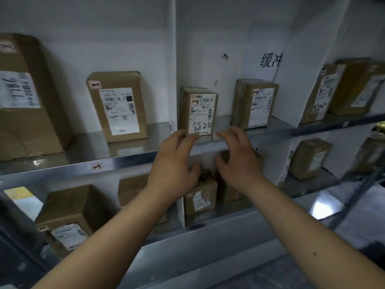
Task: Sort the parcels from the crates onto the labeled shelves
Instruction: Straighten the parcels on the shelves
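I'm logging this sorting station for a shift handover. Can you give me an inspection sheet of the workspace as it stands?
Surface: metal upper shelf, shiny, small tag on its front edge.
Job's things: parcel marked 8825 upright on the upper shelf; other brown parcels on both shelf levels.
Clutter: nothing seen.
Grippers: left hand fingertips touch the 8825 parcel's lower corner; right hand open beside it, not touching.
Cables: nothing seen.
Surroundings: white dividers; paper sign with handwritten characters.

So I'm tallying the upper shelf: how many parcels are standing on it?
6 in view: a big box far left, one right of it, the 8825 box at the hands, one beside it, two far right. More may lie outside the frame.
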The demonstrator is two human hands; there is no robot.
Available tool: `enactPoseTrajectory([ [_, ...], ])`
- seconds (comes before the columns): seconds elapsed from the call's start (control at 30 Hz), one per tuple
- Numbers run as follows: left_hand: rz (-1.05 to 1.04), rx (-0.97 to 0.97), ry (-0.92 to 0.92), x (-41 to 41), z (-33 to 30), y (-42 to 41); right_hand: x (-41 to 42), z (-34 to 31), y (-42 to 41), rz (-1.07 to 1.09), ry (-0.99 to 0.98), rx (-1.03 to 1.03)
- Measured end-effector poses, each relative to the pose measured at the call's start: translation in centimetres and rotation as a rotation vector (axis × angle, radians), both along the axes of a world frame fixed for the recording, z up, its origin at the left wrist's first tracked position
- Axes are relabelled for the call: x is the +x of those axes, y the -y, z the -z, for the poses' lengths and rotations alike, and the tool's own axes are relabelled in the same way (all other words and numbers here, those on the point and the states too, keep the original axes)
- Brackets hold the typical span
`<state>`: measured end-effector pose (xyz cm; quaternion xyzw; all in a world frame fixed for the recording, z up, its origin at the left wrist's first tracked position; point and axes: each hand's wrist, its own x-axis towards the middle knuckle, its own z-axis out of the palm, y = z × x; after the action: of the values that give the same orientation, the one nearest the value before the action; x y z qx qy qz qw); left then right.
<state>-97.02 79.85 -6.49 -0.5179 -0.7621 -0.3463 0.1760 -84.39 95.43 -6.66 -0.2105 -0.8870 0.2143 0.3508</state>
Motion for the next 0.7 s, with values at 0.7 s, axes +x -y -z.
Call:
enactPoseTrajectory([
  [0.7,-0.487,0.164,0.207,1.1,-2.0,-12.2,-7.3,-4.7,-12.8,-0.572,-0.021,0.013],
])
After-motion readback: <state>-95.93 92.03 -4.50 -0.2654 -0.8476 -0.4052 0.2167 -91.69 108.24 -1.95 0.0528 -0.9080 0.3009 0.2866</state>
